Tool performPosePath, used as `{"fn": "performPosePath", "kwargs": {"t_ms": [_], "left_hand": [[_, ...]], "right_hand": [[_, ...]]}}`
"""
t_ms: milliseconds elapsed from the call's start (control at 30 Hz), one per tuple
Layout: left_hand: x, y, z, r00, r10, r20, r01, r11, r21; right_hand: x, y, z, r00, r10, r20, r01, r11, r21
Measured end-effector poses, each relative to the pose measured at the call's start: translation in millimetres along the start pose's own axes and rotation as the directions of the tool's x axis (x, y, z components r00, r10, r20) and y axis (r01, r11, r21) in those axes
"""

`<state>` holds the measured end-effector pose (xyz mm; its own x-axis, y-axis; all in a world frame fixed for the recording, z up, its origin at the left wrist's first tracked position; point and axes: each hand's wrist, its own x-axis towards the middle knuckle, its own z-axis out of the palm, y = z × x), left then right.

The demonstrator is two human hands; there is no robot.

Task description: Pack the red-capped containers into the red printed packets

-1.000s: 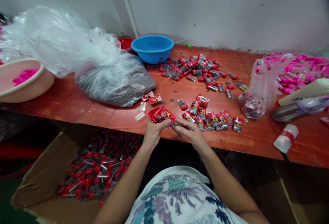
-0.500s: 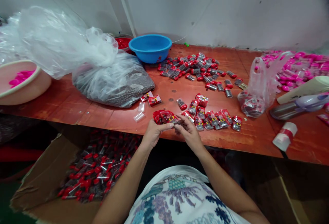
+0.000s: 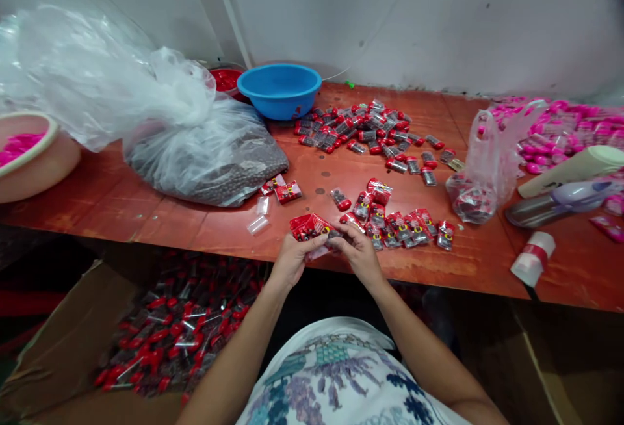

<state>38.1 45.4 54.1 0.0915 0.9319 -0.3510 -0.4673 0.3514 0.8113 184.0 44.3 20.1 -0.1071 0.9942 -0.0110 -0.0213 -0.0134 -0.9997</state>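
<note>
At the table's front edge, my left hand [image 3: 291, 262] is closed round a bunch of red printed plastic sleeves [image 3: 306, 225], thumb on top. My right hand [image 3: 359, 255] pinches the right end of the bunch, where a dark-filled part shows between the thumbs; whether it is a separate small tube, I cannot tell. Just beyond my right fingers lie several red-labelled packets [image 3: 400, 225]. A single red-capped tube [image 3: 340, 199] rests behind my hands. Two clear empty tubes [image 3: 258, 224] and a small stack of red printed cards [image 3: 288, 192] are to the left.
A heap of red-capped tubes [image 3: 370, 127] lies near a blue basin [image 3: 280, 97]. At left sit a bulky plastic bag [image 3: 209, 158] and a pale basin [image 3: 53, 162]. On the right are a carrier bag [image 3: 480, 184], a bottle [image 3: 533, 207] and pink items [image 3: 560, 129]. Below stands a carton [image 3: 63, 347].
My hands stay together at the table edge, and the red sleeves between them look slightly more spread and tilted. The whole view has shifted a little.
</note>
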Motion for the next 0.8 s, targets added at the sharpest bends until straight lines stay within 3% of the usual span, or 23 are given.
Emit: {"fn": "performPosePath", "kwargs": {"t_ms": [100,233,300,433,567,700,767,800], "left_hand": [[7,-5,-4.6,0.998,-0.036,-0.052,0.035,0.999,-0.031],[16,-7,-9.8,0.974,-0.057,-0.221,0.042,0.997,-0.072],[20,-6,-8.9,0.968,-0.029,-0.25,0.009,0.997,-0.081],[31,0,-2.5,0.971,0.035,-0.237,-0.077,0.983,-0.167],[42,9,-2.2,0.973,0.037,-0.228,-0.095,0.963,-0.252],[53,13,-7.4,0.967,-0.018,-0.255,-0.058,0.956,-0.288],[56,13,-9.8,0.953,-0.045,-0.3,-0.051,0.951,-0.305],[57,13,-11.0,0.945,-0.053,-0.322,-0.053,0.949,-0.311]], "right_hand": [[3,5,-10,0.994,-0.061,-0.091,0.047,0.987,-0.153],[14,4,-28,0.936,-0.24,-0.256,0.072,0.846,-0.529],[22,1,-27,0.926,-0.273,-0.261,0.077,0.813,-0.578],[41,-9,-1,0.983,-0.179,0.033,0.179,0.915,-0.36],[61,-19,20,0.961,-0.176,0.215,0.242,0.91,-0.336],[95,-25,6,0.929,-0.15,0.338,0.32,0.784,-0.532],[121,-29,-21,0.966,-0.083,0.246,0.239,0.651,-0.72],[135,-32,-38,0.989,-0.073,0.13,0.149,0.532,-0.834]]}}
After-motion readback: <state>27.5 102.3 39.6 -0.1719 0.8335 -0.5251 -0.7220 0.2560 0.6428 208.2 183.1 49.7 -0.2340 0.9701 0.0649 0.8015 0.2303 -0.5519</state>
